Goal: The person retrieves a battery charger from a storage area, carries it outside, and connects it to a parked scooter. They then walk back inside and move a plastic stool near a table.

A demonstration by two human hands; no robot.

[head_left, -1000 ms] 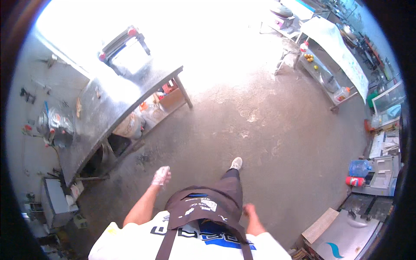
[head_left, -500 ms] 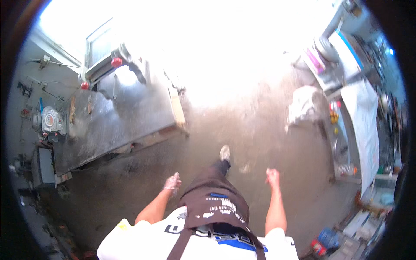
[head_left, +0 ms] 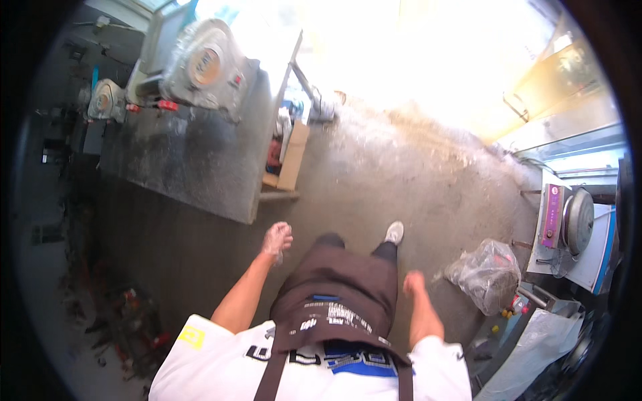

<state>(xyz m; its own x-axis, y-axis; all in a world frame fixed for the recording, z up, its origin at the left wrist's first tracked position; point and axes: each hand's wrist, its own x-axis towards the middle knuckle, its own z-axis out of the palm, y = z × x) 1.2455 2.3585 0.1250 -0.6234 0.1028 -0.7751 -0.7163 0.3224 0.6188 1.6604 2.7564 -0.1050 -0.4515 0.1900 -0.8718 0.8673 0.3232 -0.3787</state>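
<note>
My left hand (head_left: 277,239) hangs in front of me at the left, its fingers curled in and no object showing in them. Something pale and whitish covers its skin, and a thin translucent bit shows at the wrist. To the right of my body is my right hand (head_left: 414,283), smeared by motion, so its fingers cannot be made out. Neither hand touches anything. Nearest to the left hand is the corner of a grey metal-topped table (head_left: 194,154). I wear a dark brown apron (head_left: 338,287), and one white shoe (head_left: 394,232) is forward on the floor.
A pale machine (head_left: 207,67) with red knobs stands on the table. Beside the table's end is a cardboard box (head_left: 292,157). At the right are a plastic-wrapped bundle (head_left: 488,274) and a round metal appliance (head_left: 578,220) with a purple panel. The floor (head_left: 428,194) runs ahead between them.
I have walked forward and the view has turned right. The table and its machine are closer. The bundle and the purple-panelled appliance sit lower in view. My left hand has swung up and forward.
</note>
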